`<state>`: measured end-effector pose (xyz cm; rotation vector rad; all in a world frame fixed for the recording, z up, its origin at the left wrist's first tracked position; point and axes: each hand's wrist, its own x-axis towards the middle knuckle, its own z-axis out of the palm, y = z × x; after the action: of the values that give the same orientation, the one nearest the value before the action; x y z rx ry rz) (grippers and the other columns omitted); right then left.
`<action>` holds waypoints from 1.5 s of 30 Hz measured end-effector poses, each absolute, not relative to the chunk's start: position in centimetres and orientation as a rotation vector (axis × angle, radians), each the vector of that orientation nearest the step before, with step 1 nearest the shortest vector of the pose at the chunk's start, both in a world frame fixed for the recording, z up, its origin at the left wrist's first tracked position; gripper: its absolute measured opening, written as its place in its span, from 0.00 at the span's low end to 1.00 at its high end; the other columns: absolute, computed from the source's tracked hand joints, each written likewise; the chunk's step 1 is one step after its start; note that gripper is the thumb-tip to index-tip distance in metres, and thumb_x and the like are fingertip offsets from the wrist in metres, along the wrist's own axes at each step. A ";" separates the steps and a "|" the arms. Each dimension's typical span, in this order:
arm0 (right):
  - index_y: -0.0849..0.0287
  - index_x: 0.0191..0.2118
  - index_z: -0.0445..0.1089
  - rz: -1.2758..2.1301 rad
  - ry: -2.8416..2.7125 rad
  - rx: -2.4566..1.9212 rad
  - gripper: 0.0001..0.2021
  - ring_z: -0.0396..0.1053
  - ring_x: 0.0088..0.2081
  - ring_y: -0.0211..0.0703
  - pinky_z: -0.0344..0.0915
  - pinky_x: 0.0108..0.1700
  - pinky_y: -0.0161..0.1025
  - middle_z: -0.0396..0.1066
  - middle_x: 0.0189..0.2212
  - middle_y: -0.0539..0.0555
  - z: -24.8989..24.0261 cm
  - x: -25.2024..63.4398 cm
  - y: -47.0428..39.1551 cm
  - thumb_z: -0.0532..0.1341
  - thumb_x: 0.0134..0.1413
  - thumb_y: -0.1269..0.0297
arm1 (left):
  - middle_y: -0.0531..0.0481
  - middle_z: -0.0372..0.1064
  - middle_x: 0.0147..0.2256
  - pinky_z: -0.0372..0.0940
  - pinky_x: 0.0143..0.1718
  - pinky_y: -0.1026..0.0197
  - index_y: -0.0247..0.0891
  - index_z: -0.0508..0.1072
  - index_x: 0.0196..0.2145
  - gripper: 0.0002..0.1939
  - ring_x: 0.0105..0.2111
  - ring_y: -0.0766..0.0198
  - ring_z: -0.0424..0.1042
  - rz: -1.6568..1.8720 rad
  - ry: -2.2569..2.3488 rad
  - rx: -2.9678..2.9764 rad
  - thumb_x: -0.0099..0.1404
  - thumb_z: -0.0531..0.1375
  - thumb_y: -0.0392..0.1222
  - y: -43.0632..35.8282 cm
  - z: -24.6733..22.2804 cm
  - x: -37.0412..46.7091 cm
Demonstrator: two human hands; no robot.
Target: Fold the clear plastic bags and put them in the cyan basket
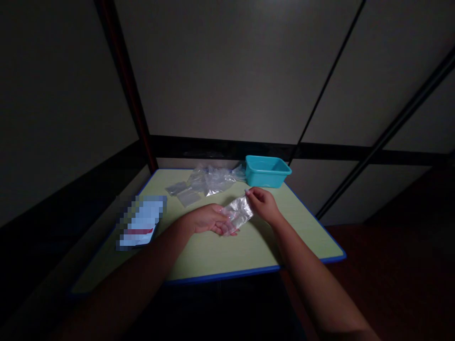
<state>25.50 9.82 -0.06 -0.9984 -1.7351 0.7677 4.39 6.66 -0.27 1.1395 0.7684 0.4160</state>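
Note:
A small clear plastic bag (241, 211) is stretched between my two hands above the middle of the table. My left hand (213, 219) grips its left end, with the thumb on top and the fingers underneath, showing through the film. At the bag's upper right corner, my right hand (262, 202) pinches the edge between thumb and fingertips. Whether anything lies inside the bag is hard to tell in the dim light. Beyond my hands lies a loose heap of clear plastic bags (209, 179), with a flat bag (188, 196) at its near side.
A turquoise plastic basin (267, 178) stands at the table's back right. On the left lies a phone-like device with a blurred, lit screen (144, 220). The pale green table (227, 263) has a blue edge and stands close against panelled walls.

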 end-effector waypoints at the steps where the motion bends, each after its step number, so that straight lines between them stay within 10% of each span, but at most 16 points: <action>1: 0.58 0.24 0.63 0.748 -1.736 -0.995 0.20 0.56 0.22 0.35 0.53 0.22 0.32 0.60 0.19 0.47 -0.1 25.5 9.9 0.56 0.51 0.44 | 0.37 0.75 0.36 0.64 0.38 0.57 0.32 0.72 0.38 0.22 0.36 0.55 0.75 0.429 0.773 1.129 0.49 0.68 0.49 6.6 -0.4 4.5; 32: 0.56 0.31 0.69 0.246 -1.911 -1.216 0.09 0.64 0.27 0.40 0.51 0.28 0.33 0.70 0.24 0.50 1.4 26.3 9.7 0.54 0.59 0.62 | 0.48 0.72 0.28 0.64 0.25 0.66 0.32 0.70 0.35 0.22 0.22 0.67 0.70 1.131 1.291 1.318 0.55 0.59 0.57 9.9 -0.6 4.9; 45: 0.57 0.26 0.63 0.620 -1.577 -0.711 0.12 0.58 0.24 0.36 0.53 0.26 0.32 0.61 0.21 0.46 1.9 26.0 9.3 0.53 0.57 0.58 | 0.50 0.68 0.23 0.58 0.17 0.69 0.35 0.69 0.34 0.16 0.18 0.67 0.66 0.935 1.405 1.255 0.64 0.55 0.52 19.1 3.5 11.9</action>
<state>25.98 9.31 1.94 -0.7114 -1.5770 0.6196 11.94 19.12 3.53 1.2551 1.4051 0.9352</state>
